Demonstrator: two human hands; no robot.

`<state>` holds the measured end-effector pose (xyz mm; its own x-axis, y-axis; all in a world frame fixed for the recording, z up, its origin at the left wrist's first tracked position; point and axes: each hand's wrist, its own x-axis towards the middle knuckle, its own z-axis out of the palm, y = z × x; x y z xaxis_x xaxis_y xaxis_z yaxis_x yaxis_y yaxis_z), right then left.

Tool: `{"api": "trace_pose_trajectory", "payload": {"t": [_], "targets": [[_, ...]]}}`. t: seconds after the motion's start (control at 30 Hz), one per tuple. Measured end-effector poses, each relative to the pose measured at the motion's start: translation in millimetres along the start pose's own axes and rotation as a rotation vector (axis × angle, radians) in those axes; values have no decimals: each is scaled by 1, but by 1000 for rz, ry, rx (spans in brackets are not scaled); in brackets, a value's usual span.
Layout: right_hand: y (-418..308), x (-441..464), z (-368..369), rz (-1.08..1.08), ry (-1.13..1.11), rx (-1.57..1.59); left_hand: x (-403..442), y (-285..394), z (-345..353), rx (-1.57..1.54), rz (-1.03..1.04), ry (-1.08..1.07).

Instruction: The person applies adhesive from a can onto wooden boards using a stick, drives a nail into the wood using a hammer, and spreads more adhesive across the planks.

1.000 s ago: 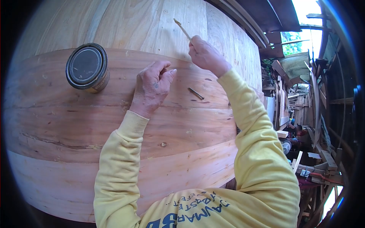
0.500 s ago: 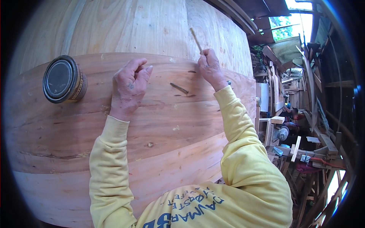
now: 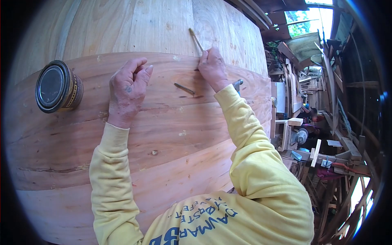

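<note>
My right hand [image 3: 212, 67] pinches a thin pale stick [image 3: 197, 40] with a rough yellowish end, which points up and away over the light wooden panel. My left hand [image 3: 127, 87] is curled closed above the reddish boards, thumb against the bent fingers; whatever lies inside is hidden. Between the hands, a dark metal piece like a bolt or thick nail [image 3: 184, 88] rests on the wood. To the left of my left hand stands a lidded round can [image 3: 55, 87]. Just behind my right wrist, a blue-grey metal tool [image 3: 238, 83] shows only in part.
Reddish planks [image 3: 175, 122] form the near surface, with a pale plywood panel [image 3: 122, 28] beyond. At right, the workshop floor holds stacked timber, a wood block [image 3: 295, 121] and a grinder-like machine [image 3: 302, 136]. A person [image 3: 310, 116] is low in the background.
The whole view has shifted, so the can, the metal piece and both hands sit slightly further left. My right hand has turned a little, the stick still in it, and more of the blue-grey tool shows.
</note>
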<state>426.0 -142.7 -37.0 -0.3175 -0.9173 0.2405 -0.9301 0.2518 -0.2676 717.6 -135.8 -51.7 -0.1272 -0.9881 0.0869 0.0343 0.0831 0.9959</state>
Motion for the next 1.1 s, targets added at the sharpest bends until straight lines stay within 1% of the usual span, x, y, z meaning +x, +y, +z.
{"api": "trace_pose_trajectory", "payload": {"t": [0.1,0.2,0.33,0.5,0.63,0.73,0.8,0.93,1.0,1.03,1.1], "targets": [[-5,4,-11,-23,-167,-129,-1,-1,1,-18,-12,-7],[-21,3,-22,-14,-269,-277,0,-5,-2,2,-32,-42],[-24,2,-25,-27,-314,-339,0,-4,-3,-24,-64,-60],[-16,-10,-34,-99,-368,-451,-1,0,-1,-35,-33,-15],[-18,6,-43,-182,-375,-500,0,1,2,1,25,8],[-29,5,-40,-213,-408,-563,0,4,0,-31,-38,-19],[-36,-5,-51,-248,-440,-593,1,2,1,-34,-22,-9],[-30,4,-48,-216,-423,-539,1,-2,2,5,10,2],[-33,3,-45,-240,-432,-531,0,0,1,-28,-30,-11],[-34,1,-45,-224,-455,-543,-1,1,-1,-45,-54,-13],[-42,-5,-56,-189,-503,-579,2,1,-1,-17,-25,-6]]}}
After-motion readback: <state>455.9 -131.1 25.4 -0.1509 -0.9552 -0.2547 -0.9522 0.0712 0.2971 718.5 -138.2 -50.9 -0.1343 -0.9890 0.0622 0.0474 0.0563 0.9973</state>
